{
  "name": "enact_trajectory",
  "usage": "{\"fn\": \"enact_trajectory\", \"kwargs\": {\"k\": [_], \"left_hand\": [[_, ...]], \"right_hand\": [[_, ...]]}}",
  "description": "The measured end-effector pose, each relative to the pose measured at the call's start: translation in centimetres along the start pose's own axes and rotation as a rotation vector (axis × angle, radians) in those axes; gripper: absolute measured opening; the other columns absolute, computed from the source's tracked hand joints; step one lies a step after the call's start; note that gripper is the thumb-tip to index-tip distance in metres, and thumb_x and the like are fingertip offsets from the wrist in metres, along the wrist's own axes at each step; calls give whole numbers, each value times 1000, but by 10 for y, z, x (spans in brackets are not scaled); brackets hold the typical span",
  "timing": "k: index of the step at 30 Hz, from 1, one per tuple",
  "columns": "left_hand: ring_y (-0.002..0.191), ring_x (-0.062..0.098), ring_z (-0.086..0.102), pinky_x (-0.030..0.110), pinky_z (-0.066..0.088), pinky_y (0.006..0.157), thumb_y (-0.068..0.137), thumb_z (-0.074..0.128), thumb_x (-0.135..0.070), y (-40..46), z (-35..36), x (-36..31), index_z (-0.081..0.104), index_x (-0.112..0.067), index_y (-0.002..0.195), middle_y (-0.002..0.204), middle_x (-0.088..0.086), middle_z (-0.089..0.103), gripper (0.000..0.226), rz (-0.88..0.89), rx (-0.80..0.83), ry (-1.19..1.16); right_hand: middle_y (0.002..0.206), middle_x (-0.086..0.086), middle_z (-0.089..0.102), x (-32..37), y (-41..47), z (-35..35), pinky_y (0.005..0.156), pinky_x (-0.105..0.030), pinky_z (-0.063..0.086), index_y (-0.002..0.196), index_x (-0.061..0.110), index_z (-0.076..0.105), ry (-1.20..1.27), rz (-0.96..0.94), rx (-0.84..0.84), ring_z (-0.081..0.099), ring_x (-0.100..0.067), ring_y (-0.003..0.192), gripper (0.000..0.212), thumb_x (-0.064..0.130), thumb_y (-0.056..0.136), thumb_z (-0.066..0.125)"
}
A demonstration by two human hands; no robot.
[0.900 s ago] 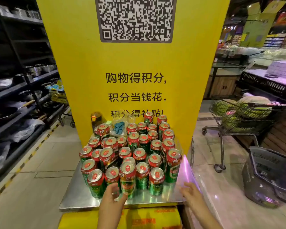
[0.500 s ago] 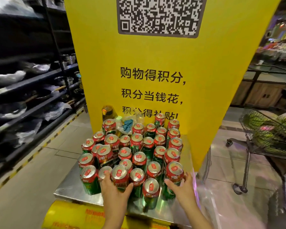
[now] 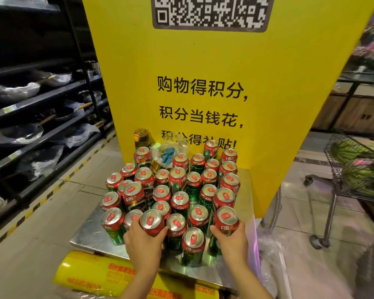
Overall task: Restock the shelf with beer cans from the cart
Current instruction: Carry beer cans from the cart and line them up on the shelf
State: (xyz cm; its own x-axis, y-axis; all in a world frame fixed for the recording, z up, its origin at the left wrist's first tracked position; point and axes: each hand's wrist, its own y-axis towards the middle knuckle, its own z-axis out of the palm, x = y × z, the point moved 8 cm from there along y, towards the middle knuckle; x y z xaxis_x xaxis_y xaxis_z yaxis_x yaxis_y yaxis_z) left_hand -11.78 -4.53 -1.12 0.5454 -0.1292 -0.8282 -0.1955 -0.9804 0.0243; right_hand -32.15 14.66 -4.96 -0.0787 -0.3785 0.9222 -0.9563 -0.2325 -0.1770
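Several green beer cans with red tops stand packed together on a shiny metal platform in front of a tall yellow sign. My left hand grips a front-row can from the near side, fingers curled round its body. My right hand grips the can at the front right corner of the group. One more can stands alone at the front between my two hands.
The yellow sign with a QR code rises right behind the cans. Dark shelves of wrapped pans line the left aisle. A wire shopping cart holding greens stands at the right. Yellow wrapped packs lie under the platform.
The view has closed in on the cans. Both hands moved forward from the platform's front edge and took hold of a front can each.
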Motion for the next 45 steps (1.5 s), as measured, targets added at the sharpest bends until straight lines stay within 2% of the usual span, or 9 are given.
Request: {"fn": "enact_trajectory", "kwargs": {"k": [4,9,16,19,24,29,34,41,45], "left_hand": [[111,20,54,42,48,94,59,87,-30,-12,-16,-1,49,-23,125,114,-2,62,76,23,38,-180],[100,14,58,31,50,84,62,86,-22,-22,-50,-14,54,-26,118,109,-5,61,65,-3,76,-440],[93,10,64,29,51,76,65,81,-20,-30,-118,-40,57,-22,118,102,-4,67,58,40,26,-683],[80,6,67,25,54,67,56,77,-27,-29,-149,-44,61,-19,107,89,-5,71,54,32,-23,-763],[79,6,68,23,50,67,57,75,-27,-20,-207,-34,64,-24,99,86,-6,73,44,46,-71,-814],[78,7,69,26,49,68,50,85,-30,-4,-293,11,64,-26,97,86,-7,73,52,18,-214,-807],[82,7,64,25,45,66,64,76,-18,6,-407,83,60,-32,93,86,-7,69,36,-54,-445,-759],[91,8,63,25,46,71,54,76,-36,-3,-561,183,61,-21,112,98,-5,68,62,-81,-702,-599],[79,0,64,21,44,66,67,78,-21,-10,-630,229,64,-22,105,91,-7,69,41,-103,-807,-523]], "right_hand": [[110,-7,64,9,-14,-22,82,-31,46,112,20,50,77,-12,-19,56,-19,92,60,22,64,86],[111,-4,62,38,-34,-53,85,-34,43,122,16,54,216,-54,2,55,-20,100,65,22,65,84],[102,6,66,128,-73,-68,78,-29,45,108,28,59,330,-270,84,59,-11,96,50,26,62,80],[101,6,67,160,-90,-45,79,-28,46,106,30,60,371,-309,195,60,-9,97,57,35,53,82],[103,10,69,194,-128,20,83,-35,50,113,32,60,336,-356,376,64,-10,97,78,54,42,82],[92,20,71,226,-192,117,71,-25,47,100,36,61,312,-384,641,66,1,82,51,40,52,78],[92,13,72,249,-281,224,70,-26,48,103,28,64,291,-400,842,67,-6,84,63,47,45,81],[86,9,73,264,-424,361,71,-32,48,99,26,65,261,-406,1101,66,-16,89,51,37,51,78],[85,8,72,264,-499,425,73,-32,48,97,29,65,241,-391,1204,65,-14,88,50,39,50,74]]}}
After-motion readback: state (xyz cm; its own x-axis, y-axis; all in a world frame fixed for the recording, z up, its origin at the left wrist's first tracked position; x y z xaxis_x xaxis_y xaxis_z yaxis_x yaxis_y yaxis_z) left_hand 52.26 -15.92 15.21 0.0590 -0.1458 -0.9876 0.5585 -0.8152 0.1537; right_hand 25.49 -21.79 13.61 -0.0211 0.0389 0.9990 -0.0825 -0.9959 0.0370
